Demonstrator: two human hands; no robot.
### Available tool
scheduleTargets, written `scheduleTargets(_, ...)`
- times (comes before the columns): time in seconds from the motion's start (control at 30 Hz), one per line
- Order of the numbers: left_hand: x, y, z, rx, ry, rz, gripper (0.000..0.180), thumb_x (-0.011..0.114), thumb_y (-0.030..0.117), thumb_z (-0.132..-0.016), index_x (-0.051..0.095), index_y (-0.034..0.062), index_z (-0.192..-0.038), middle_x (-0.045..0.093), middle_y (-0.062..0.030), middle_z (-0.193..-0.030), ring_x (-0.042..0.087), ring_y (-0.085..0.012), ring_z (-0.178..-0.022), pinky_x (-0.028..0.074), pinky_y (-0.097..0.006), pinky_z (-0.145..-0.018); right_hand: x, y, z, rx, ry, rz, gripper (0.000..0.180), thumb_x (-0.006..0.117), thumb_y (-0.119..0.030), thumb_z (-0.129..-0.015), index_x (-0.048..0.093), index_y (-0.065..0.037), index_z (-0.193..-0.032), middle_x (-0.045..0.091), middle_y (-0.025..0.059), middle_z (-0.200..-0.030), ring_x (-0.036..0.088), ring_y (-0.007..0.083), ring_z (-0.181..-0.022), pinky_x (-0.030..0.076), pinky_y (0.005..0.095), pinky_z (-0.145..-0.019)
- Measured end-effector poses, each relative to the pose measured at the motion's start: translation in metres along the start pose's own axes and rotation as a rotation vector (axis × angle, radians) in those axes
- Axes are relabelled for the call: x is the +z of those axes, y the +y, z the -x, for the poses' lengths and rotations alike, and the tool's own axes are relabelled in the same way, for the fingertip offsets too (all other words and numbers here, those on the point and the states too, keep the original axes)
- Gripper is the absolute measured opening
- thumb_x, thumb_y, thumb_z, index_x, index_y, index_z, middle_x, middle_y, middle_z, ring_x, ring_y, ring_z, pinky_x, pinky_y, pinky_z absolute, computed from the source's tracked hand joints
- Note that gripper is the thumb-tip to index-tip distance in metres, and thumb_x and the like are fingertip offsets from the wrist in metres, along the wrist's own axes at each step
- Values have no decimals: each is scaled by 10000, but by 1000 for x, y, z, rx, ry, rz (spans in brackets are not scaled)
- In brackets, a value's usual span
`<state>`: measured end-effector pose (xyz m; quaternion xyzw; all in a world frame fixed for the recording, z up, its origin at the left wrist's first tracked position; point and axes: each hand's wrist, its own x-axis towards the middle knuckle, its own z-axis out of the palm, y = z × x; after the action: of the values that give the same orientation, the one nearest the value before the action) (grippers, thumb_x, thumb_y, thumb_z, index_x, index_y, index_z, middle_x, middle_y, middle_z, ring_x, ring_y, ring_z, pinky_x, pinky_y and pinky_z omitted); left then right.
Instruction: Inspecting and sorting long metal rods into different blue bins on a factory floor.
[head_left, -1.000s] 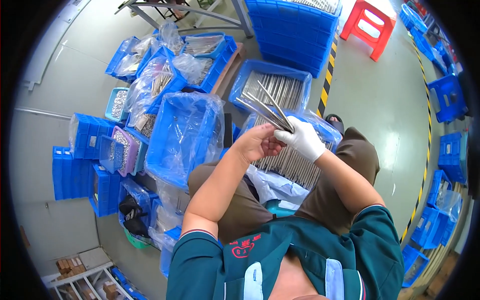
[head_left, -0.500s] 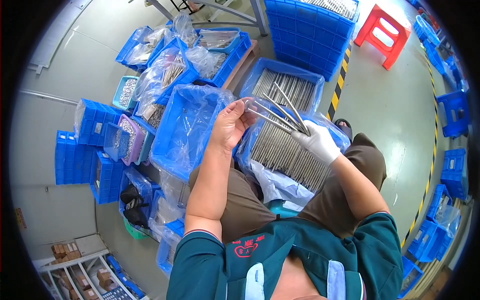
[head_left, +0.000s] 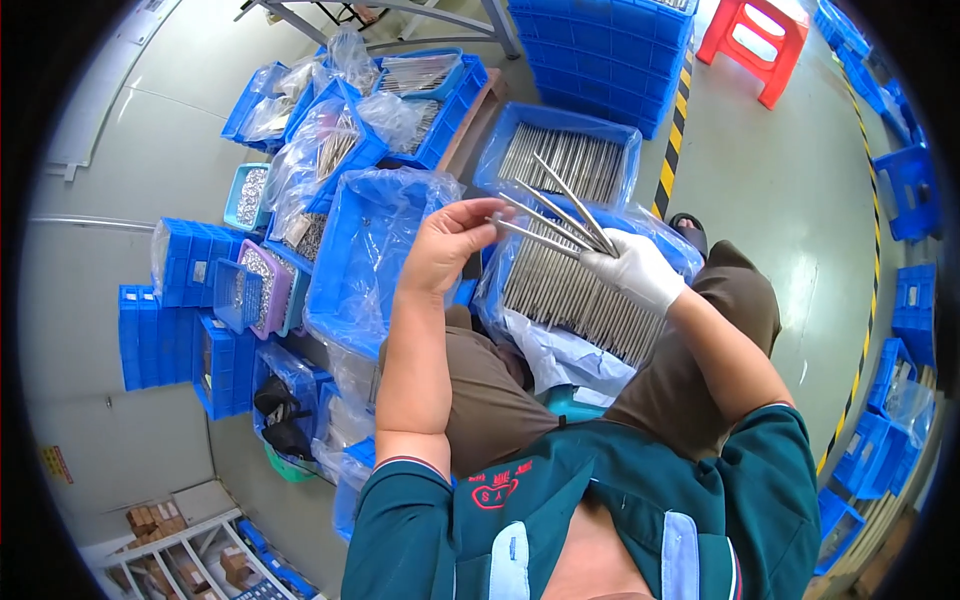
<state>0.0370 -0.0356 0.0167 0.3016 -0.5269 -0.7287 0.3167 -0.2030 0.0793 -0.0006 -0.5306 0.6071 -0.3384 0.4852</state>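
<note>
My right hand (head_left: pixel 635 272), in a white glove, is closed round one end of several slim silvery metal rods (head_left: pixel 560 215). Their free ends fan out up and to the left. My bare left hand (head_left: pixel 447 242) has its thumb and forefinger pinched at the tip of the lowest rod; a small greyish patch shows there, too small to make out. Below both hands stands a blue crate lined with clear plastic (head_left: pixel 690 258), filled with rows of similar rods (head_left: pixel 570 300). White paper (head_left: pixel 560 355) lies over its near edge.
A plastic-lined blue crate (head_left: pixel 330 215) stands left of my hands. Behind the rods is another rod-filled crate (head_left: pixel 488 165), beside a tall blue crate stack (head_left: pixel 590 70). A red stool (head_left: pixel 715 35) stands far right. Crates and trays of small metal parts (head_left: pixel 262 275) crowd the left.
My left hand has shifted slightly left and down, its fingers still at the rod's tip. The right hand keeps the rods, and their fan has tilted a little. The whole view has shifted slightly.
</note>
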Motion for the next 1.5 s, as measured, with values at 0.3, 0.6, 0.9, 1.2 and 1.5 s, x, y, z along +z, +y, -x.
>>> scheduleTargets(0.3, -19, 7, 3, 24, 297, -235, 248, 612, 202, -886, 611, -7, -1019, 654, -79, -868, 618, -131, -777, 487, -233, -706, -1, -2, 3, 55, -26, -46, 255, 596, -239, -867, 609, -7, -970, 543, 41, -699, 502, 105, -650, 433, 276, -625)
scheduleTargets(0.6, 11, 6, 2, 112, 142, -130, 258, 633, 178, -870, 623, 1, -1057, 660, -85, -946, 589, -124, -881, 412, -237, -845, 4, 6, 6, -154, 58, 281, 339, 555, -346, -890, 614, -12, -896, 593, 191, -754, 598, 341, -703, 452, 394, -644)
scheduleTargets(0.9, 6, 0, 2, 44, 126, -174, 266, 654, 107, -840, 616, -19, -1072, 654, -57, -946, 585, -103, -867, 436, -219, -805, 4, 2, 7, -237, 195, 463, 302, 569, -332, -877, 615, -35, -845, 587, 179, -689, 600, 344, -657, 458, 410, -600)
scheduleTargets(1.2, 17, 3, 6, 6, 58, -190, 263, 644, 31, -820, 609, -24, -1076, 660, -75, -965, 592, -99, -857, 465, -219, -791, 6, -7, 7, -151, 128, 384, 250, 580, -298, -865, 633, -54, -866, 613, 165, -717, 612, 327, -678, 468, 391, -618)
scheduleTargets(1.5, 7, 5, 0, 92, 196, -171, 216, 634, 150, -869, 634, 0, -1025, 649, -44, -885, 567, -86, -852, 418, -200, -791, 7, 5, 6, -145, 27, 402, 331, 534, -382, -884, 636, -67, -884, 617, 169, -732, 618, 340, -713, 471, 413, -654)
